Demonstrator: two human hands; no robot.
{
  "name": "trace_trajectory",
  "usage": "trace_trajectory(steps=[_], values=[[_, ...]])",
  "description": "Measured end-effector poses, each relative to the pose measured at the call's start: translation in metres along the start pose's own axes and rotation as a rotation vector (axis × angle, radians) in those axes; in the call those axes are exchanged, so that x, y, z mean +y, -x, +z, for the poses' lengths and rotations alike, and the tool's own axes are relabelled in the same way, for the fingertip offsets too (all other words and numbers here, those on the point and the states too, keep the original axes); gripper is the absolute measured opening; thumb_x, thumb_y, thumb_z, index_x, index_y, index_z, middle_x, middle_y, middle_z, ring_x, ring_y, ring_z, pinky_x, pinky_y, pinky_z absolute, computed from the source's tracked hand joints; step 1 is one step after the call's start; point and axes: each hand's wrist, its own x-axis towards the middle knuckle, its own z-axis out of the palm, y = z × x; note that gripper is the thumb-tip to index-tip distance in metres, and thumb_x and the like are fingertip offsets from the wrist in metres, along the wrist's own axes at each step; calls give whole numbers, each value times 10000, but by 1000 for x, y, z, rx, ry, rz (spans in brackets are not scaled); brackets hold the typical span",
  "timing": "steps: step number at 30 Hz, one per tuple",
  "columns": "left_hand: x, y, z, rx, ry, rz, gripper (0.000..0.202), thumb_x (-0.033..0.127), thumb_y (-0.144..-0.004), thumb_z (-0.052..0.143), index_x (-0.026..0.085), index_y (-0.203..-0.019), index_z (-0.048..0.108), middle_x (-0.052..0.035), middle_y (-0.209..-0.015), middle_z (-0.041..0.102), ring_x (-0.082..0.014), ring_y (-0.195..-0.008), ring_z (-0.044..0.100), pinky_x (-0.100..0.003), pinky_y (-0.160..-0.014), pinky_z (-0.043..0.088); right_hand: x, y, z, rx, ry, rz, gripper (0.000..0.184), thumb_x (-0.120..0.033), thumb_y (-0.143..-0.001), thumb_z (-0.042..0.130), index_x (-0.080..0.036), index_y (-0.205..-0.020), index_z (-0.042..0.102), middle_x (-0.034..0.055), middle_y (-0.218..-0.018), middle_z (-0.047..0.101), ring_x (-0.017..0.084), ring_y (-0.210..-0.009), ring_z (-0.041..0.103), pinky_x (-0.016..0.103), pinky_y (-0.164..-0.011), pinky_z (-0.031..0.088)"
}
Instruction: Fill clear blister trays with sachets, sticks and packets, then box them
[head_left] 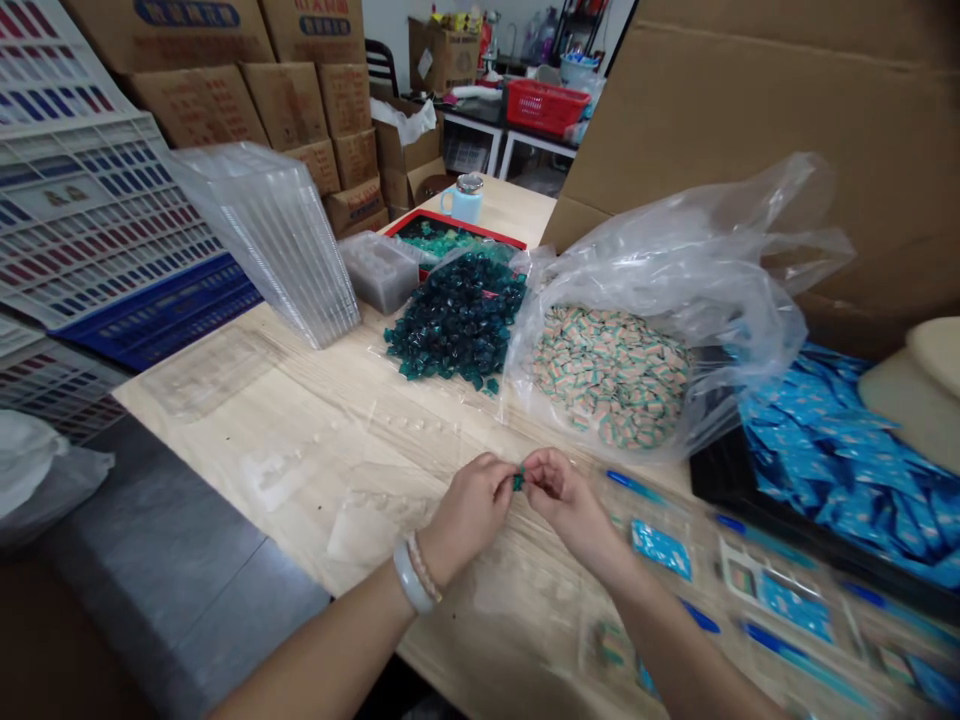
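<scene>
Over the wooden table, my left hand (pixel 480 500) and my right hand (pixel 561 490) meet, both pinching one small dark green translucent piece (pixel 518 480) between the fingertips. Its exact shape is too small to make out. Beyond them lies a heap of dark teal translucent pieces (pixel 457 320) on clear plastic. To its right a clear plastic bag (pixel 645 270) stands open around many small striped pieces (pixel 611 375). By my right forearm are clear trays holding blue packets (pixel 661 548) and blue pen-like sticks (pixel 637 487).
A tall stack of clear plastic trays (pixel 289 240) stands at the left table edge. Behind the heap are a red-rimmed tray (pixel 457 228) and a blue mug (pixel 466 203). At right, a black bin (pixel 716 465) holds blue packets. Crates and cardboard boxes (pixel 289 105) line the left.
</scene>
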Motion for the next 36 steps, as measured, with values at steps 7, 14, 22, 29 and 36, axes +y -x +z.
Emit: trace_trajectory(steps=[7, 14, 22, 29, 36], values=[[-1, -8, -2, 14, 814, -474, 129, 244, -650, 595, 121, -674, 561, 19, -558, 524, -70, -470, 450, -205, -485, 377, 1, 14, 3, 41, 161, -236, 267, -243, -769, 536, -222, -1035, 543, 48, -904, 563, 150, -819, 532, 316, -744, 439], [3, -4, 10, 70, 1217, -533, 260, 279, -574, 705, 126, -661, 514, 42, -519, 491, -43, -472, 428, -168, -484, 332, 3, 12, 16, 236, -424, 65, 188, -268, -670, 652, -206, -846, 629, 8, -749, 619, 118, -674, 557, 273, -659, 463], [-1, -2, -11, -46, 1449, -538, 254, 220, -594, 709, 141, -699, 490, 44, -595, 466, -25, -510, 419, -142, -490, 333, 13, 5, -5, 273, -677, 224, 180, -283, -637, 666, -197, -789, 622, -7, -669, 598, 107, -573, 529, 248, -545, 438], [-24, -8, -13, 15, 826, -445, 201, 313, -644, 610, 140, -640, 509, 44, -532, 463, -59, -468, 420, -197, -473, 343, 18, -18, -24, 10, 563, -167, 138, -220, -770, 517, -185, -844, 628, 49, -804, 623, 168, -766, 553, 307, -710, 416], [-40, -6, 20, 10, 526, -404, 115, 209, -671, 480, 156, -570, 477, 51, -464, 427, -71, -436, 392, -203, -447, 299, 10, -38, -3, -169, 1172, -248, 124, -195, -793, 519, -167, -816, 638, 72, -820, 621, 203, -829, 545, 325, -751, 374]])
